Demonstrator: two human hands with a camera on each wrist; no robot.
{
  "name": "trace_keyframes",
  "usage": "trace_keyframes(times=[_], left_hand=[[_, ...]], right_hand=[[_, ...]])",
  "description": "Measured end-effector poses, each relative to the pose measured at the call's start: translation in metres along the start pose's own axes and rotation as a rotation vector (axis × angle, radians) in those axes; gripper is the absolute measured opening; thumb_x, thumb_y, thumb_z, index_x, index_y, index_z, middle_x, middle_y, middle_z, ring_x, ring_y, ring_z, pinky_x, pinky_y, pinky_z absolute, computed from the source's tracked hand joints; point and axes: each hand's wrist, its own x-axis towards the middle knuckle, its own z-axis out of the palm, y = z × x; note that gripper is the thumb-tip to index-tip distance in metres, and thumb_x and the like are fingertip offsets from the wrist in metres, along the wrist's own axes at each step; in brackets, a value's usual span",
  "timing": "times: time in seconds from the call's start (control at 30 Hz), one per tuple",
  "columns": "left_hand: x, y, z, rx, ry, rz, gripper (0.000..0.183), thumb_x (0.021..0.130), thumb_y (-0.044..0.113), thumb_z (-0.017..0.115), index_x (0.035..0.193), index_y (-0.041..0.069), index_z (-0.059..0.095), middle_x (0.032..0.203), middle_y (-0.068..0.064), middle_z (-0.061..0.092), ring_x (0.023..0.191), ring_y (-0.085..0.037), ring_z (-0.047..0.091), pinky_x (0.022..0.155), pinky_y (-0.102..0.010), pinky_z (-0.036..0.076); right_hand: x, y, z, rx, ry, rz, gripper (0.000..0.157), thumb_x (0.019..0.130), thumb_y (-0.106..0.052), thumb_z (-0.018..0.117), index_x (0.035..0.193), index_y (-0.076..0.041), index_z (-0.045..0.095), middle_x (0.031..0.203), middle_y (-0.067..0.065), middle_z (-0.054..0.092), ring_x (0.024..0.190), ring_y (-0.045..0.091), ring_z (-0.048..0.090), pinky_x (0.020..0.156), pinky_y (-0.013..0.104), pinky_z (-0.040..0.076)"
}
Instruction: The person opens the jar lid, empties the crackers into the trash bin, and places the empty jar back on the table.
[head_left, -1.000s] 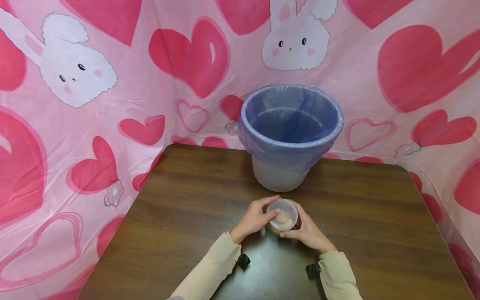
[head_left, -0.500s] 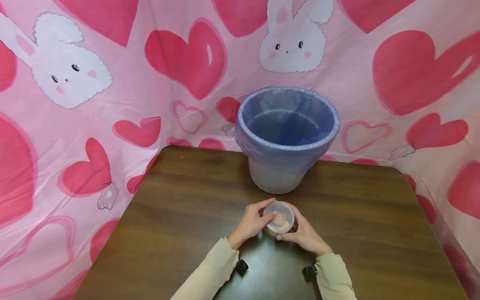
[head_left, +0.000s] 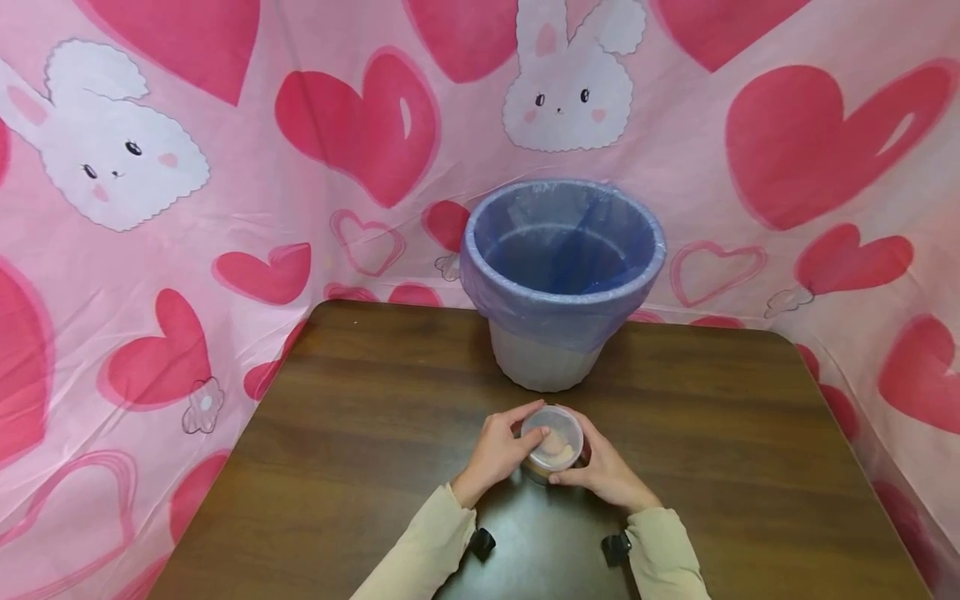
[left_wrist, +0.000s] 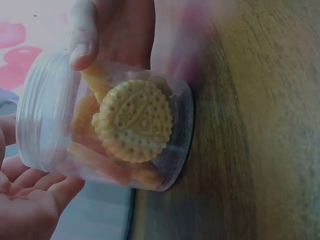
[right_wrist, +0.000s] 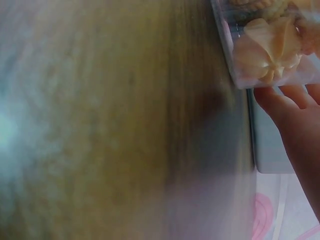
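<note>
A clear plastic jar [head_left: 537, 475] with a translucent screw lid [left_wrist: 37, 115] stands upright at the table's middle, between my hands. Through its wall show several biscuits, among them a round scalloped biscuit [left_wrist: 135, 122] with a stamped pattern and a pale swirled cookie [right_wrist: 270, 50]. My left hand [head_left: 498, 448] grips the jar's upper left side, its thumb lying over the lid. From the other side my right hand [head_left: 606, 468] curls round the jar, its thumb on the near side of the wall in the left wrist view.
Behind the jar stands a white bin [head_left: 536, 358] lined with a blue plastic bag [head_left: 555, 321]. A pink backdrop [head_left: 375, 167] with hearts and rabbits encloses the far and side edges of the brown wooden table [head_left: 360, 400].
The head view has shifted, so the bin, jar and hands appear slightly further left and lower. Both hands keep their hold on the jar.
</note>
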Motion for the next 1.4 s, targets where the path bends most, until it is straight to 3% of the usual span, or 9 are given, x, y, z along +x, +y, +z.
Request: trace_keyframes(times=[0.27,0.47,0.6,0.87,1.17,1.4], left_hand=[[0.0005,-0.0007,0.0047,-0.077,0.037,-0.02,0.038,0.088,0.006,0.068,0.124,-0.002,0.063,0.123,-0.019,0.065,0.115,-0.034,0.061,0.094,-0.046,0.049],[-0.0024,-0.0009,0.0058,-0.075,0.048,0.006,0.035,0.089,0.012,0.069,0.122,0.006,0.064,0.123,-0.011,0.067,0.115,-0.025,0.063,0.096,-0.041,0.05],[-0.0019,0.0008,0.0052,-0.136,0.03,0.027,0.038,0.088,0.009,0.068,0.126,0.008,0.059,0.128,-0.015,0.063,0.118,-0.026,0.061,0.101,-0.043,0.046],[-0.0009,0.0045,0.0018,0.039,-0.07,0.098,0.051,0.092,0.008,0.059,0.141,0.019,0.048,0.137,-0.002,0.058,0.126,-0.017,0.054,0.107,-0.038,0.041],[0.0008,0.0017,0.0004,-0.009,-0.101,0.093,0.049,0.091,0.006,0.059,0.138,0.014,0.05,0.139,-0.009,0.055,0.125,-0.023,0.054,0.105,-0.047,0.04],[0.0009,0.0022,0.0,-0.014,-0.091,0.071,0.047,0.09,0.007,0.061,0.136,0.01,0.052,0.137,-0.005,0.057,0.123,-0.023,0.055,0.104,-0.047,0.041]], right_hand=[[0.0011,-0.0016,-0.0002,0.007,0.004,0.004,0.097,0.068,-0.013,0.087,0.147,-0.021,0.032,0.145,0.009,0.04,0.122,0.016,0.048,0.096,0.017,0.042],[0.0002,-0.0015,0.0003,0.012,0.011,-0.002,0.101,0.068,-0.011,0.087,0.15,-0.011,0.028,0.145,0.009,0.04,0.123,0.023,0.047,0.095,0.017,0.043],[0.0,-0.0029,0.0011,0.006,0.015,0.007,0.1,0.068,-0.012,0.087,0.149,-0.014,0.029,0.145,0.009,0.04,0.124,0.02,0.047,0.095,0.017,0.043],[-0.0015,-0.0037,0.0013,0.022,0.004,0.011,0.098,0.068,-0.011,0.087,0.147,-0.019,0.031,0.146,0.01,0.039,0.121,0.012,0.049,0.094,0.018,0.045],[-0.0017,-0.0027,0.001,0.019,-0.004,-0.006,0.097,0.069,-0.009,0.086,0.148,-0.021,0.031,0.146,0.012,0.038,0.12,0.01,0.049,0.094,0.019,0.045],[-0.0006,-0.0024,0.0002,0.021,-0.006,-0.01,0.099,0.069,-0.011,0.086,0.149,-0.021,0.03,0.147,0.011,0.038,0.123,0.011,0.047,0.095,0.018,0.044]])
